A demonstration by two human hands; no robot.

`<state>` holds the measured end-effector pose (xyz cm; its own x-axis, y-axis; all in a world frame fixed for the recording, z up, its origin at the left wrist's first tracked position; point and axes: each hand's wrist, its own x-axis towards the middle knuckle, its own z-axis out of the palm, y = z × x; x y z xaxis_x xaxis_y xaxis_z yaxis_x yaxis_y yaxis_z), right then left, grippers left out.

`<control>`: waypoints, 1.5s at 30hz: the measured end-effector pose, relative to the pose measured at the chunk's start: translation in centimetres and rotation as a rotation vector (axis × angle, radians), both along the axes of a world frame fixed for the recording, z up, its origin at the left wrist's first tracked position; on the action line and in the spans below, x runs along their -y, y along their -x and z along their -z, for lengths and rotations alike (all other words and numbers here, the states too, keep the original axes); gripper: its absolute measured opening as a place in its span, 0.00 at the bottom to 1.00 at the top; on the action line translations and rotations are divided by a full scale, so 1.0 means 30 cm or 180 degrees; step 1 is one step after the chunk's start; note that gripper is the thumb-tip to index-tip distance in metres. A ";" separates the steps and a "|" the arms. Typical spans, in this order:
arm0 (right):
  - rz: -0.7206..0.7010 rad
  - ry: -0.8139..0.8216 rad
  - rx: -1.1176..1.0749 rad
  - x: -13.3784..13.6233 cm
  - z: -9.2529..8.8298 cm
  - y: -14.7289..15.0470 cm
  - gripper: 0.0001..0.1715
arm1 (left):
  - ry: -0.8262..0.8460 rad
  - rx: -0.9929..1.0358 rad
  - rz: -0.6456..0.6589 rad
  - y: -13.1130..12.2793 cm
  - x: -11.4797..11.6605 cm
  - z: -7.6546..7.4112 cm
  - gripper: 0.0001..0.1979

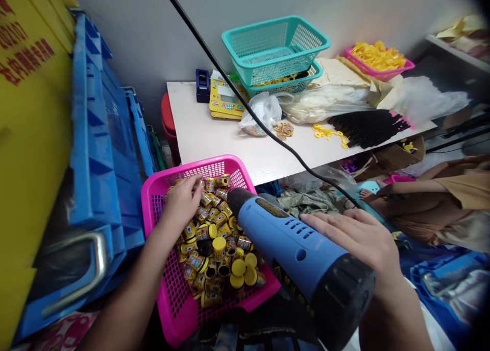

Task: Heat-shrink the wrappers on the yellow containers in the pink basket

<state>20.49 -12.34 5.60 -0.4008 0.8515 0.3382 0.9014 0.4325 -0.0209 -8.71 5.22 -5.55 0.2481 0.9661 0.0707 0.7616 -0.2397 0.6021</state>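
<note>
My left hand (182, 200) reaches into the pink basket (149, 195), its fingers bent together over small yellow printed cans (206, 232). Whatever lies between the fingertips is hidden. Some cans have round yellow lids, while others show dark open mouths. A blue power tool (283, 233) with vent slots and a black rear cap slants across the basket's right side, its black nose towards the cans. My right hand (360, 238) is along the tool's far side, fingers stretched forward. The tool body hides part of this hand and the tool's underside.
A white table (222, 144) carries stacked teal baskets (275, 49), yellow cards, plastic bags, a bundle of black strips (367, 129) and small yellow pieces. A black cord (229, 77) hangs across the view. Blue crates (101, 136) stand left; another person's legs (417, 197) are at right.
</note>
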 end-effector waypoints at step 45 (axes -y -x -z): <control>-0.0215 0.0023 -0.0437 -0.029 0.036 0.053 0.18 | -0.0519 -0.0056 -0.0394 0.076 0.038 0.025 0.26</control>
